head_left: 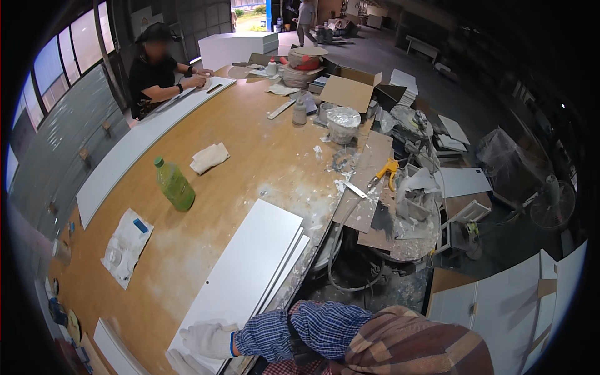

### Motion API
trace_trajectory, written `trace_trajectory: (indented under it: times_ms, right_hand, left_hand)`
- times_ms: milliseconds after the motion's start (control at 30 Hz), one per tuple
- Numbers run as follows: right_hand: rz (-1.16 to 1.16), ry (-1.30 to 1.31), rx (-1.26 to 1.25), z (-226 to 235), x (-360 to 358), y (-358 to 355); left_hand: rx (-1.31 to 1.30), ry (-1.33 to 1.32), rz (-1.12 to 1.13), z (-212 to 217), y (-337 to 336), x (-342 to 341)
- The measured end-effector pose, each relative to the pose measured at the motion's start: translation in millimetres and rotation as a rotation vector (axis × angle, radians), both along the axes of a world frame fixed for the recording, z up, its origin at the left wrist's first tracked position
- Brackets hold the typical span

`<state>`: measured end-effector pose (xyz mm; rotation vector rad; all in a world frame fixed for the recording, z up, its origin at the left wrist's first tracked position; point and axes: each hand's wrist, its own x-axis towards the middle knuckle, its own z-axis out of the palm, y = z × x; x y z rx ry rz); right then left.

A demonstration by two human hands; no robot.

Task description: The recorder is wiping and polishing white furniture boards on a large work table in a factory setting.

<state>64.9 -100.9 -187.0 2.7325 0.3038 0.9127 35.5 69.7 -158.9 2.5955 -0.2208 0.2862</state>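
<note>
Workshop clutter rings the long brown wooden tabletop (262,162), where a gloved left hand (209,339) lies flat on stacked flat white rectangular boards (247,269) at its near edge, the right hand unseen; they look stiff, smooth, probably heavy, best gripped along their long edges.

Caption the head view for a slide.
Gloved hand rests on stacked white panels on a workbench, green bottle nearby.

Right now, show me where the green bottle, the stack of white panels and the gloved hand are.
green bottle (175,187): head view, middle of its body.
stack of white panels (247,269): head view, top panel's face.
gloved hand (206,339): head view, back of the glove.
</note>
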Motion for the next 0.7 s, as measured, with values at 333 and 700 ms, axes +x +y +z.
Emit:
trace_trajectory:
  times_ms: [333,700]
  right_hand:
    - [-0.279,0.094,0.400,-6.9,38.8,-314.8]
    - [-0.109,0.245,0.110,-85.0,64.1,-94.9]
  left_hand:
    - [0.017,0.040,0.012,1.6,8.5,4.9]
    - [-0.196,0.011,0.111,-16.9,28.4,-23.5]
